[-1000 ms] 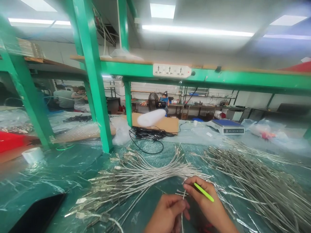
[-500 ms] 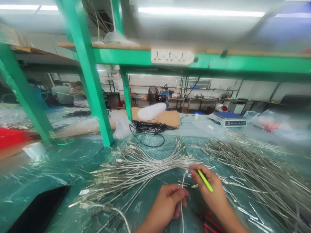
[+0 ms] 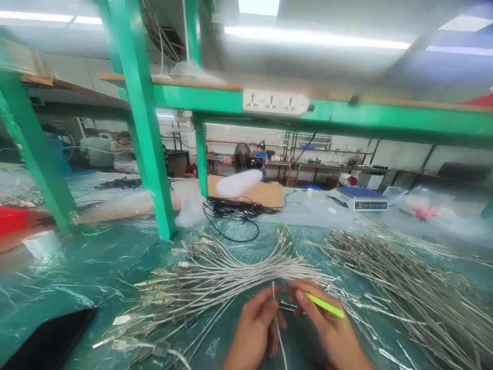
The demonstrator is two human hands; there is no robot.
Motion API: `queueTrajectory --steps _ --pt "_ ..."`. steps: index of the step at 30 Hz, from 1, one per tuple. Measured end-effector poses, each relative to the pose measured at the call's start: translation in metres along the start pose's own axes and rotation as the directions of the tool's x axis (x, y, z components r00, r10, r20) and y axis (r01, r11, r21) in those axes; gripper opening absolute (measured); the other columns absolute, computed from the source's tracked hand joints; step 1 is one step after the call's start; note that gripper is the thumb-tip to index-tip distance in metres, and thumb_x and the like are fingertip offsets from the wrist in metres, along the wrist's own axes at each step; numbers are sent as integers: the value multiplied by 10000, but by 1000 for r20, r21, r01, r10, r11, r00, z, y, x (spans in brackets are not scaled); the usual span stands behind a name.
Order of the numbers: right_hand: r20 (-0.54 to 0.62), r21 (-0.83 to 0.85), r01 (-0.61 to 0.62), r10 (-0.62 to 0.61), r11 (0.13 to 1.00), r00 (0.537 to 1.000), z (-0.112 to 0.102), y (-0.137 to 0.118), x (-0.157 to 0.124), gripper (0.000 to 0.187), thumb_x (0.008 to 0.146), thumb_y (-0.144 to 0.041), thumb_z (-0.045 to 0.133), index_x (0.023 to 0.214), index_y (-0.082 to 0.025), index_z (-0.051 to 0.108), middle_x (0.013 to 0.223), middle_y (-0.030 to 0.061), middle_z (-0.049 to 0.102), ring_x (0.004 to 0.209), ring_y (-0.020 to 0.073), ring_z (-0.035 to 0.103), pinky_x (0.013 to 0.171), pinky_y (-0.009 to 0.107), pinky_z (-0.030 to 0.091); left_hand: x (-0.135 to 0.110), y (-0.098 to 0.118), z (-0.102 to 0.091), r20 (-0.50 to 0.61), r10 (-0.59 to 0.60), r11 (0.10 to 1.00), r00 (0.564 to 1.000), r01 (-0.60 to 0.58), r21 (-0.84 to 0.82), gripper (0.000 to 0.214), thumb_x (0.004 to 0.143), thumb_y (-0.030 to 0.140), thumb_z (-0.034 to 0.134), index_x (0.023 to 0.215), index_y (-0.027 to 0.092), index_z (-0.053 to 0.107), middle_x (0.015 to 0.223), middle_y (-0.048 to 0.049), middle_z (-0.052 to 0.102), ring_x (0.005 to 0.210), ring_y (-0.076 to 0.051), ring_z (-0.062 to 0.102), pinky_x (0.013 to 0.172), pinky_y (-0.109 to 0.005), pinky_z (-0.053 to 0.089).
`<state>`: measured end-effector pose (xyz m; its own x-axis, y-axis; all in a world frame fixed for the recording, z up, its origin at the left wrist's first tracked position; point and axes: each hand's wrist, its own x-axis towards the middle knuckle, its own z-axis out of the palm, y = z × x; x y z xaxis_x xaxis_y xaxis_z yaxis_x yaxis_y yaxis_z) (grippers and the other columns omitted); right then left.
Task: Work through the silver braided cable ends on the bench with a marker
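Observation:
My left hand (image 3: pixel 254 321) pinches a thin whitish cable (image 3: pixel 280 341) near its upper end, which points up between thumb and fingers. My right hand (image 3: pixel 331 324), just beside it, is closed around a slim yellow-green tool (image 3: pixel 324 305); the tool's front end is hidden by the fingers, so its kind is unclear. Behind both hands lies a fanned bundle of whitish cables (image 3: pixel 231 275) with USB-type plugs at the left ends. A second, larger pile of cables (image 3: pixel 408 288) spreads out on the right.
Clear plastic film covers the green tabletop (image 3: pixel 103 272). A dark flat object (image 3: pixel 50 339) lies at front left, with a tape roll (image 3: pixel 41 243) behind it. Coiled black cable (image 3: pixel 239 208), a scale (image 3: pixel 360 199) and a green post (image 3: pixel 148 128) stand farther back. Several people sit in the distance.
The cable's upper end has moved left and now stands free of my right fingers. My right hand has shifted slightly, and the yellow-green tool lies at a flatter angle.

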<state>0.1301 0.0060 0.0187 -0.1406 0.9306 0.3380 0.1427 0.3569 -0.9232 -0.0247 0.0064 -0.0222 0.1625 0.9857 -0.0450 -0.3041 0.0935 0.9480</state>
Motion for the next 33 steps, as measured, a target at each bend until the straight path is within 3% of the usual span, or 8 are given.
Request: queueTrajectory --steps 6,14,26,30,33 --pt "75 -137 193 -184 972 980 1 7 -1 188 882 -288 581 973 -253 742 968 76 726 919 226 665 822 303 542 -3 4 1 16 30 999 999 -31 41 532 814 495 571 1169 100 583 597 20 599 278 -53 429 280 -175 256" --pt "65 -228 299 -292 927 954 1 7 0 193 873 -223 581 975 -257 741 950 80 738 913 235 674 814 334 553 -4 8 5 40 20 998 999 -22 61 604 753 570 608 1131 99 606 579 25 587 278 -55 416 289 -188 275" --pt "44 -349 320 -326 881 944 2 18 2 219 875 -228 578 1032 -258 728 971 84 726 1029 262 615 909 391 514 -8 13 7 99 47 983 994 -64 174 454 831 505 530 1033 113 635 588 33 556 286 -45 409 296 -175 256" --pt "49 -223 262 -257 939 965 2 15 1 192 875 -268 598 996 -261 747 1002 82 732 1052 257 617 930 389 506 -8 13 9 72 47 980 996 -60 191 381 852 479 504 825 120 629 570 30 554 282 -42 396 295 -180 248" --pt "81 -71 156 -150 985 985 -2 8 0 203 868 -348 603 885 -240 774 987 88 742 1021 266 648 891 371 535 -7 10 8 47 26 979 999 -35 200 378 863 471 484 818 126 632 558 30 555 275 -48 384 281 -186 213"
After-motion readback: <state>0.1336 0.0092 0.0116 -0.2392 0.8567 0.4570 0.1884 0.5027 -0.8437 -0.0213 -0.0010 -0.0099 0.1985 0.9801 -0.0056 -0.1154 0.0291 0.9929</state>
